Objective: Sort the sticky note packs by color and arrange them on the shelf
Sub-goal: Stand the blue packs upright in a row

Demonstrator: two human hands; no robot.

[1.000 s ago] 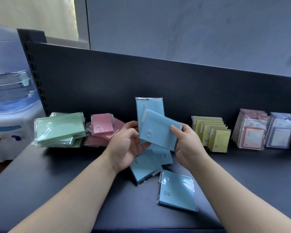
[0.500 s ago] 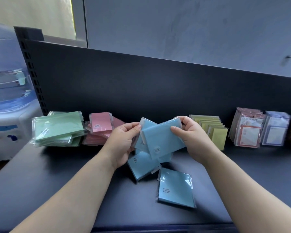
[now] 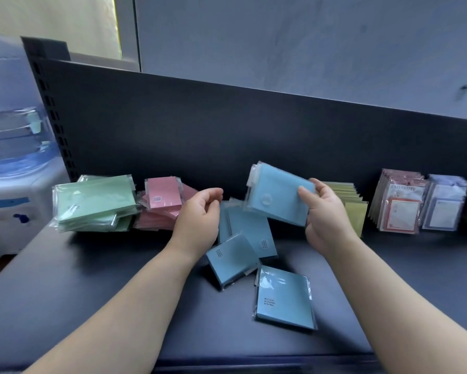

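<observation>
Head view: the right hand (image 3: 324,214) grips a blue bundle (image 3: 276,197) of sticky note packs by its right edge, thumb on the front and fingers behind. The bundle is tilted and lifted clear of the shelf (image 3: 78,298).
Change: half a second ago both hands held this bundle lower, near the middle. The left hand has since let go, and the bundle now sits higher and further right.
Left hand (image 3: 197,215): fingers loosely curled around nothing, hovering apart from the bundle.
Loose blue packs (image 3: 233,259): three lie flat on the shelf below the hands, two overlapping and one alone nearest the camera.
Left side: a green stack (image 3: 92,203) with a pink stack (image 3: 163,201) just beside it, both against the back panel (image 3: 227,130).
Right side: a yellow row (image 3: 355,211) standing on edge, then printed packs (image 3: 399,209) further right.
Far left: a water dispenser (image 3: 8,157) beside the shelf.
In the way: the left hand covers part of the loose blue packs, and the right hand hides part of the yellow row.
</observation>
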